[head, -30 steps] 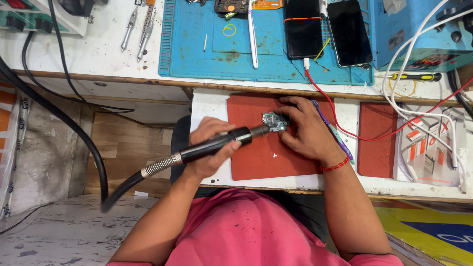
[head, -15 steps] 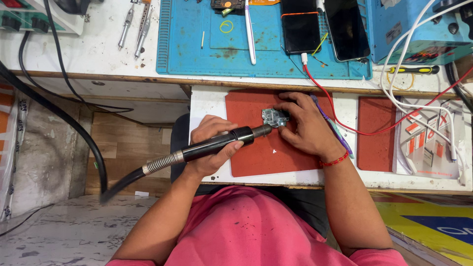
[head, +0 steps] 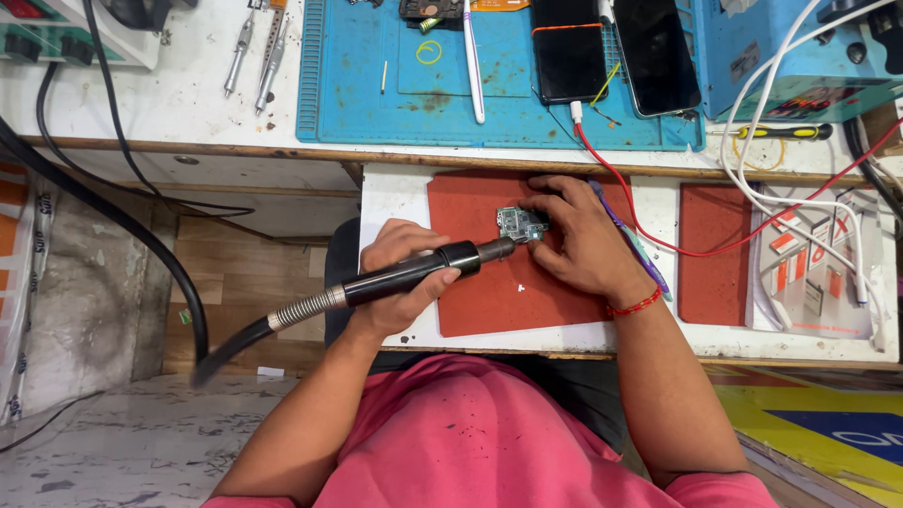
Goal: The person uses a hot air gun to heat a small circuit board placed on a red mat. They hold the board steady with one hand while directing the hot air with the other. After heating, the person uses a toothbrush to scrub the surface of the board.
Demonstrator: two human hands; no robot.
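Nozzle of hot-air handpiece (head: 404, 273) unmoved at circuit board (head: 520, 224); hands unchanged.

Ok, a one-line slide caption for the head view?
Left hand aims a black hot-air wand at a small circuit board steadied by the right hand on a red mat.

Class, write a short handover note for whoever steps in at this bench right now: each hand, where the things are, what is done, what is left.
Left hand: gripping the black hot-air handpiece, nozzle aimed at the circuit board.
Right hand: fingers pinning the board onto the red mat.
Two phones lie on the blue mat behind.
Done: board placed and steadied.
Left: the work on the board appears unfinished; the nozzle is at its edge.
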